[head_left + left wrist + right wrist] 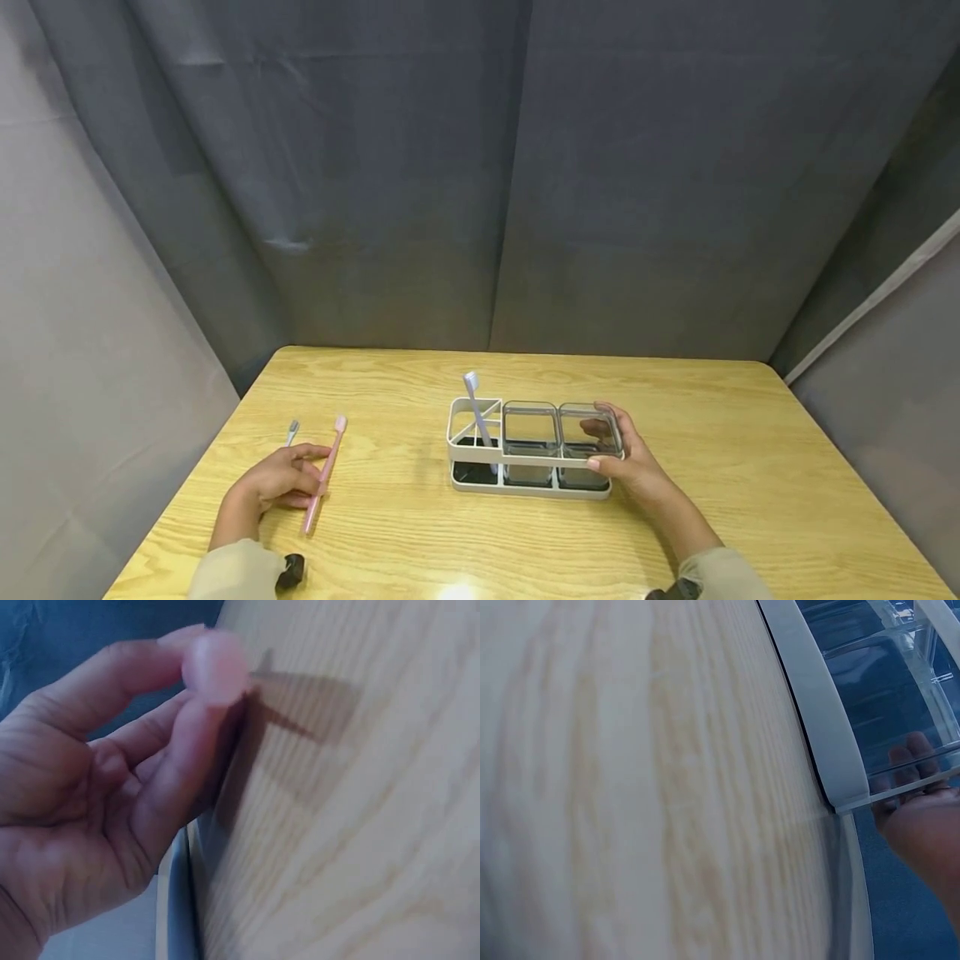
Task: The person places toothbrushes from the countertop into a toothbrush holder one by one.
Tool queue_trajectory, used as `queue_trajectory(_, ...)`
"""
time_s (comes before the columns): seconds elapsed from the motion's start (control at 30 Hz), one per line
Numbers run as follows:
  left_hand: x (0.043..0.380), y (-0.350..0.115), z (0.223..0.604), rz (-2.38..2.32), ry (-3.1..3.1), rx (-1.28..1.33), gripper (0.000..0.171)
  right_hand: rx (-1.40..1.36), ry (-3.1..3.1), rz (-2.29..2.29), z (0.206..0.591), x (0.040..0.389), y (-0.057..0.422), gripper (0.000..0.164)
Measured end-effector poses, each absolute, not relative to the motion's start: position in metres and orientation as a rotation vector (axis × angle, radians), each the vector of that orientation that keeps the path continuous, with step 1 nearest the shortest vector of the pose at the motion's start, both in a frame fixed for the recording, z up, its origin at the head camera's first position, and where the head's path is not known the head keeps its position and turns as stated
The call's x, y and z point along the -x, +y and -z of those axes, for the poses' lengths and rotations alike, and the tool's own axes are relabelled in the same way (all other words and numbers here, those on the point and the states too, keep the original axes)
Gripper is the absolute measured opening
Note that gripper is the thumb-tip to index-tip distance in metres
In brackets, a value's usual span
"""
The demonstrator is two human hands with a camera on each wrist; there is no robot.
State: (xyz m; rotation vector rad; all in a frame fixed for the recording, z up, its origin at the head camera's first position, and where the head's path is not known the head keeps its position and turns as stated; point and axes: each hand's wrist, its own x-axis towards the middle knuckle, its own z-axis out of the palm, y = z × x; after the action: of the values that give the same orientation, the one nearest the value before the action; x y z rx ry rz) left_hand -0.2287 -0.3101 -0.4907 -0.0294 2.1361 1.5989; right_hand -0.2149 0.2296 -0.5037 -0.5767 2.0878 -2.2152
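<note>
At the left of the table, my left hand (pixel 285 479) pinches a pink toothbrush (pixel 335 442) by its handle, bristle head pointing away. In the left wrist view its blurred pink end (pixel 217 669) shows between thumb and finger, just above the wood. A second toothbrush with a grey-blue head (pixel 292 428) lies beyond that hand, its handle mostly hidden. My right hand (pixel 633 458) grips the right end of a white toothbrush holder (pixel 472 455), thumb in front and fingers behind a clear cup (pixel 591 429). A lilac toothbrush (pixel 480 417) leans upright in the holder's divided left compartment.
Another clear cup (pixel 530 429) sits in the middle of the holder. The wooden table (pixel 390 533) has grey curtains (pixel 637 183) behind it and lighter cloth at both sides. Dark wrist gear (pixel 291 572) is at the left cuff.
</note>
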Motion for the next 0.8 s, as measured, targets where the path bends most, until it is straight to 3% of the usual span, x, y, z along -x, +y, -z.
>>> queue_trajectory(0.43,0.224,-0.304,0.5,-1.88,1.887,-0.115,0.074,0.555,2.112,2.185,0.504,0.211,0.231,0.079)
queue_trajectory(0.8,0.216,-0.278,0.485,-2.051,1.862,-0.093,0.075,0.539,2.057,2.216,0.501,0.212,0.228,0.08)
